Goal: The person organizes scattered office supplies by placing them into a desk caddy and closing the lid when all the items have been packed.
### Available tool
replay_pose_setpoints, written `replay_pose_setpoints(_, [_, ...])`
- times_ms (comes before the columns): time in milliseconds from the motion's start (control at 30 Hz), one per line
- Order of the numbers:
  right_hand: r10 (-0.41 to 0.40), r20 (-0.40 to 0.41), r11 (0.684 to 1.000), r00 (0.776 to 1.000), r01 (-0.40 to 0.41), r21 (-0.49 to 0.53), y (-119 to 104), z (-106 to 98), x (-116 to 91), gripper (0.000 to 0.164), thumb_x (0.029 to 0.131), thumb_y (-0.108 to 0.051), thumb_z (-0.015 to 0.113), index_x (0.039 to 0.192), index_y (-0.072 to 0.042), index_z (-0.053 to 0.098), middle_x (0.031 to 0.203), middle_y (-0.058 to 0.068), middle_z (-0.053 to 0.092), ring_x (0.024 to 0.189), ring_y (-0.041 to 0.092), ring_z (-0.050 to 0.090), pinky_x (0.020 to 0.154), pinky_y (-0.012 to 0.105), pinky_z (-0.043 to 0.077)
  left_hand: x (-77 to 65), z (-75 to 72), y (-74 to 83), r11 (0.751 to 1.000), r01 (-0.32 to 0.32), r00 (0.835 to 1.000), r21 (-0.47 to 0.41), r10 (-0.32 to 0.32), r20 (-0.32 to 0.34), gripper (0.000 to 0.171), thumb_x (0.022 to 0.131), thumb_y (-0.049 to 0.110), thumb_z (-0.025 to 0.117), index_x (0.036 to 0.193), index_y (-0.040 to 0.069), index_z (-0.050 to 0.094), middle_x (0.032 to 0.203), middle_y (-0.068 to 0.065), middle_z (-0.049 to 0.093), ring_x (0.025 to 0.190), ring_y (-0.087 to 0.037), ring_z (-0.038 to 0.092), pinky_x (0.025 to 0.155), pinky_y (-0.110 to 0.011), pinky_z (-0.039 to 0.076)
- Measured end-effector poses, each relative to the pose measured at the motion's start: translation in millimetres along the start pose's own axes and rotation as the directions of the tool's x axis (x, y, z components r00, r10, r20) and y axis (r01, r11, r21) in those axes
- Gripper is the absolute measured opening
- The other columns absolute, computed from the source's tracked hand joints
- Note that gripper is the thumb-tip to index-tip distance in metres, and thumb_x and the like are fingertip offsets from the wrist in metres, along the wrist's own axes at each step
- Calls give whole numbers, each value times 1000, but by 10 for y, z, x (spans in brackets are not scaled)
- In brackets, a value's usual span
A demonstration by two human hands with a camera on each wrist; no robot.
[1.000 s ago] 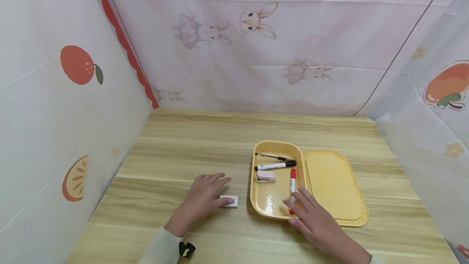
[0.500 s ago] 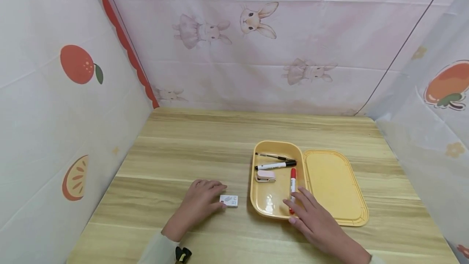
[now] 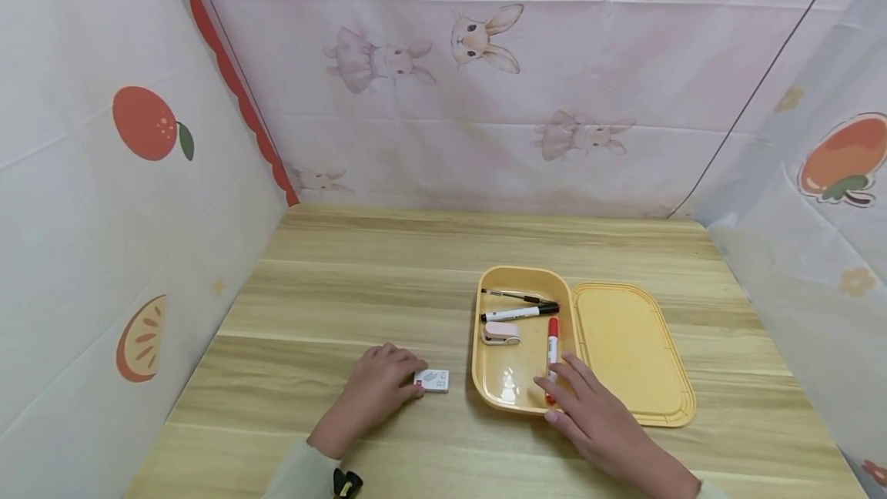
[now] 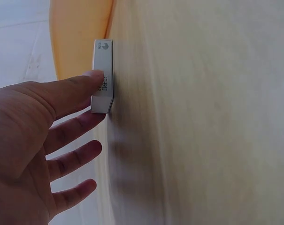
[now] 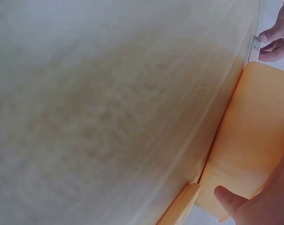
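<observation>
My left hand (image 3: 379, 391) pinches a small white box of staples (image 3: 433, 380) by its left end, thumb on the near side and a finger on the far side. In the left wrist view the staples box (image 4: 103, 61) stays at the tabletop, the other fingers spread apart. My right hand (image 3: 599, 422) rests over the near right corner of a yellow box (image 3: 478, 353), fingers fairly straight over the rim, thumb by the outer wall. Inside lie a red marker (image 3: 553, 337), partly behind those fingers, a black marker (image 3: 516, 313), a black pen (image 3: 513, 296) and a pink stapler (image 3: 501, 332).
The yellow lid (image 3: 634, 353) lies flat against the box's right side. Wood-grain tabletop (image 3: 360, 283) stretches left of the box and behind it. Printed cloth walls (image 3: 416, 152) enclose the table at the back and both sides.
My left hand has drawn back from the top of the staples box to its left end and closed thumb and finger on it. My right hand keeps its place.
</observation>
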State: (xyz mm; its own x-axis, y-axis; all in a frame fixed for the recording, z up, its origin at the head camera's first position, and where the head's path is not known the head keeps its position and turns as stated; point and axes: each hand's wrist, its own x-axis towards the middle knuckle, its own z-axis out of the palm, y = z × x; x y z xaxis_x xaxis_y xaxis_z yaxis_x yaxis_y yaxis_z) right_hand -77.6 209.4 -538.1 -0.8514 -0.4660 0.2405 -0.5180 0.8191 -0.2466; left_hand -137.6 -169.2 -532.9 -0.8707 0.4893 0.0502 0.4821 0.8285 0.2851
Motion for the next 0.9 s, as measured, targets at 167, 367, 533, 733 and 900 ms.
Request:
replay_pose_setpoints(167, [-9,-6,1000,1000,9,-5,-11,-18,10,44,101,-40,60,143,-31,56,148,0,51,148,25,30,109,35,31,-5,-2,7,1000,2,1000,8,-2,-3,35,88,41,76,119,26,73,122,7,70,109,-15,58,103,-46,44])
replay_pose_setpoints(367, [-21,-10,1000,1000,21,3,3,-1,11,44,101,-39,59,143,-31,56,147,1,51,148,25,29,111,26,19,-11,-2,18,1000,6,1000,16,-6,-4,34,88,41,76,118,25,73,121,8,70,108,-15,58,101,-45,45])
replay_pose_setpoints(533, [-14,-3,1000,1000,14,5,7,13,7,44,101,-40,58,145,-31,54,149,0,50,149,24,28,111,27,19,-1,-16,24,1000,-2,1000,28,2,-11,33,89,40,76,117,25,73,119,8,71,107,-15,56,103,-46,44])
replay_pose_setpoints(733, [-8,-1,1000,1000,8,9,2,5,7,44,102,-40,58,144,-31,55,149,1,50,149,25,28,112,26,17,35,-83,27,999,-6,1000,37,6,-24,35,89,42,74,119,23,72,120,5,71,112,-18,57,106,-48,44])
replay_pose_setpoints(900, [1,7,1000,1000,-1,11,0,-7,9,44,102,-40,57,144,-31,55,149,1,50,149,25,28,111,36,32,87,-170,22,1000,-7,998,22,9,-70,37,89,41,76,121,23,72,121,5,71,111,-18,56,103,-45,45])
